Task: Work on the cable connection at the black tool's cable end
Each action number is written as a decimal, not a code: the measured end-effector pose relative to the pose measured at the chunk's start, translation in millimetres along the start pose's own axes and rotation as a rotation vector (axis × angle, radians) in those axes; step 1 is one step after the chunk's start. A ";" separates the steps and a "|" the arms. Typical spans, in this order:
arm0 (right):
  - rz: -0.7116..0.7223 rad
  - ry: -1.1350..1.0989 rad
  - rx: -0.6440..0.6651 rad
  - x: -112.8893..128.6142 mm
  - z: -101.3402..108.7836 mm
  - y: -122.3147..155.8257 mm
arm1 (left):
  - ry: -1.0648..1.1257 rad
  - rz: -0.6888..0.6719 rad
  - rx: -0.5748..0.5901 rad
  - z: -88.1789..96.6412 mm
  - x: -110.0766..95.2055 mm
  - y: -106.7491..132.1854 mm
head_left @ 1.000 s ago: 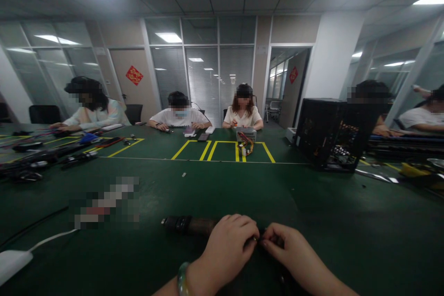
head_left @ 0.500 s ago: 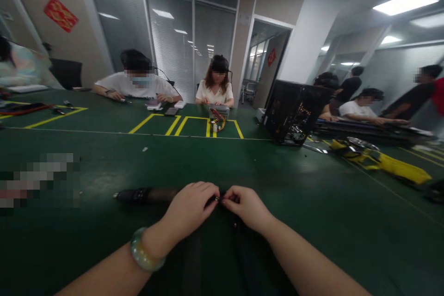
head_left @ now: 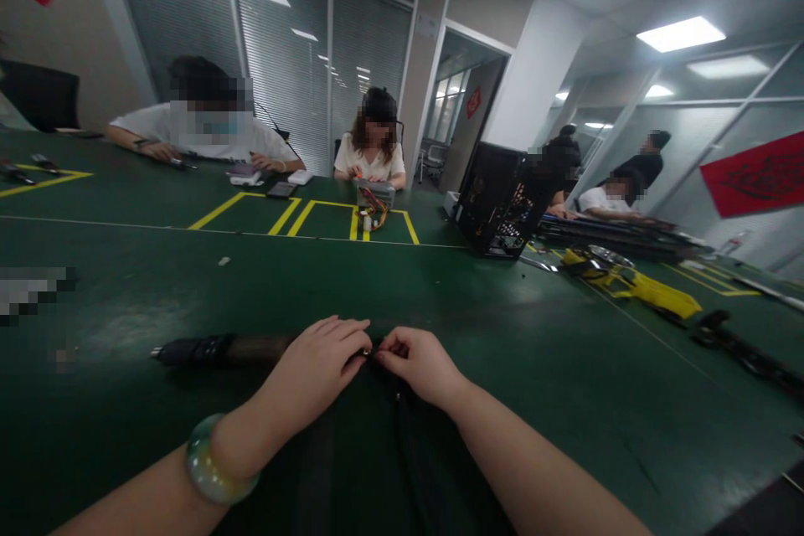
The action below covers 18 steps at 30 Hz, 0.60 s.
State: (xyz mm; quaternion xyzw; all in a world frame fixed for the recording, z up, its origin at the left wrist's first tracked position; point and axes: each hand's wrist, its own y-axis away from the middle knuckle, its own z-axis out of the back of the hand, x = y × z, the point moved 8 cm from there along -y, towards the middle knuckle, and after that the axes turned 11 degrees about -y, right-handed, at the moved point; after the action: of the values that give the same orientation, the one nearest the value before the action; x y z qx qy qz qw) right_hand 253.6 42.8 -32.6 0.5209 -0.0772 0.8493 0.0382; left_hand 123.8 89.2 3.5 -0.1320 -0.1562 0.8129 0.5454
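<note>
A long dark rod-like thing [head_left: 207, 349] lies across the green table, with a collar and a metal tip at its left end. My left hand [head_left: 320, 356] covers its right part, with thumb and fingers pressed together at a small shiny bit. Close beside it, my right hand [head_left: 418, 360] is closed in a pinch; what it pinches is too small and dark to name. Below my hands, dark fabric-like material [head_left: 408, 461] hangs or lies, with a tiny shiny dot near its top. A bangle [head_left: 217, 465] circles my left wrist.
Across the green table [head_left: 282, 276], two people sit, one behind a grey box with coloured wires [head_left: 375, 201]. A black computer case [head_left: 493, 201] stands further right. Beyond it lie a yellow item [head_left: 659, 291] and a dark jointed piece [head_left: 754, 356]. Yellow tape marks the far side.
The view has turned to the right, so the table and both hands appear further left. My hands keep nearly the same pinch close together.
</note>
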 end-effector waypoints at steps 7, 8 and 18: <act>0.001 0.006 -0.006 -1.0 0.7 -0.8 | -0.003 0.046 -0.002 -3.6 1.7 1.3; 0.001 0.009 -0.010 -1.4 0.9 -0.9 | -0.002 0.043 0.000 -3.5 1.7 0.9; 0.008 0.003 -0.010 5.4 2.0 0.0 | 0.019 0.028 0.013 2.9 -0.4 -2.2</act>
State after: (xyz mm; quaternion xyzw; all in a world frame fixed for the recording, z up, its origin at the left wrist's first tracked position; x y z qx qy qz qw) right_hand 252.9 42.4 -26.9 0.5192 -0.0834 0.8497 0.0377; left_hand 124.8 89.3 7.0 -0.1380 -0.1438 0.8201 0.5363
